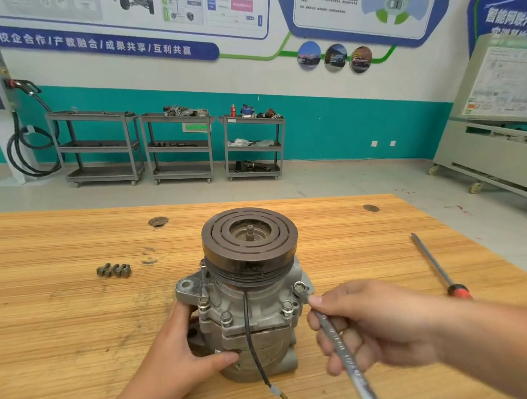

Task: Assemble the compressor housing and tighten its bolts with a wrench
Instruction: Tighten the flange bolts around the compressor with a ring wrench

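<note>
At centre of the wooden bench [64, 316]: compressor [253, 315] upright, pulley [249, 233] uppermost. Gripped at lower body by left hand [179, 356]. Ring of wrench [340, 344] seated on right-side flange bolt [300, 287], shaft clasped in right hand [375, 324]. Further left, loose bolts [114, 270]; further right, screwdriver [436, 266].

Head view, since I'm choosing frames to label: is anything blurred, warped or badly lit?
In the head view the compressor is sharp; the right hand and the near end of the wrench are slightly smeared; the cabinet at the right edge leans from the wide lens; light is even, with soft shadows on the table.
</note>
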Tool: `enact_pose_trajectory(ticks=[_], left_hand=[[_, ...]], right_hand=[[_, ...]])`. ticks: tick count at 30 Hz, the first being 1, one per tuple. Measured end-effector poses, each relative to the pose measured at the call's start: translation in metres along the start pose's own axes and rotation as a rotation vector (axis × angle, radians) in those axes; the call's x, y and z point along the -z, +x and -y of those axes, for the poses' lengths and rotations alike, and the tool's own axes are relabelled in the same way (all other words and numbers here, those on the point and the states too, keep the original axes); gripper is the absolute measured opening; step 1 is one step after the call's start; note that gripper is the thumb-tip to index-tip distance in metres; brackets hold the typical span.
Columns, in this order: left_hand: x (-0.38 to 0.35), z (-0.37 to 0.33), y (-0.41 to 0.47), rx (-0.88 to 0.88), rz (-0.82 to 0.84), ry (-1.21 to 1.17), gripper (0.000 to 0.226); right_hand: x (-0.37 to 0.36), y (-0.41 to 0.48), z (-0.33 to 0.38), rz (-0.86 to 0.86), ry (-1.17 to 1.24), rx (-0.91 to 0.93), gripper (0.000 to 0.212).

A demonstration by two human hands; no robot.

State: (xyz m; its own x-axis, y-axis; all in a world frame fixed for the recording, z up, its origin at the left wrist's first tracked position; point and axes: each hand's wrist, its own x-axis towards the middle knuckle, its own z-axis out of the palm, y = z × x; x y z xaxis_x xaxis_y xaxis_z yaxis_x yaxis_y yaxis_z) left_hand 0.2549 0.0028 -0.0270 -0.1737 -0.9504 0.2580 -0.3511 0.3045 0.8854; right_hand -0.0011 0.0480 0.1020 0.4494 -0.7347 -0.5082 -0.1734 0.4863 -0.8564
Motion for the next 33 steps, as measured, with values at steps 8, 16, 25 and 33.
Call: enact_pose_trajectory(ticks=[8,16,25,33], left_hand=[[0.0,-0.001,-0.001,0.023,0.007,0.006,0.101],[0.0,-0.001,-0.001,0.016,0.007,0.003,0.098],[-0.001,0.0,-0.001,-0.05,0.007,0.0,0.088],[-0.002,0.0,-0.001,-0.029,-0.006,0.006,0.088]], right_hand=[[-0.003,-0.024,-0.025,0.178,0.276,0.145,0.026],[0.053,-0.021,0.003,-0.433,-1.339,0.512,0.038],[0.07,0.014,0.052,-0.225,-1.686,0.429,0.046],[0.06,0.01,0.067,-0.104,-1.419,0.017,0.022]])
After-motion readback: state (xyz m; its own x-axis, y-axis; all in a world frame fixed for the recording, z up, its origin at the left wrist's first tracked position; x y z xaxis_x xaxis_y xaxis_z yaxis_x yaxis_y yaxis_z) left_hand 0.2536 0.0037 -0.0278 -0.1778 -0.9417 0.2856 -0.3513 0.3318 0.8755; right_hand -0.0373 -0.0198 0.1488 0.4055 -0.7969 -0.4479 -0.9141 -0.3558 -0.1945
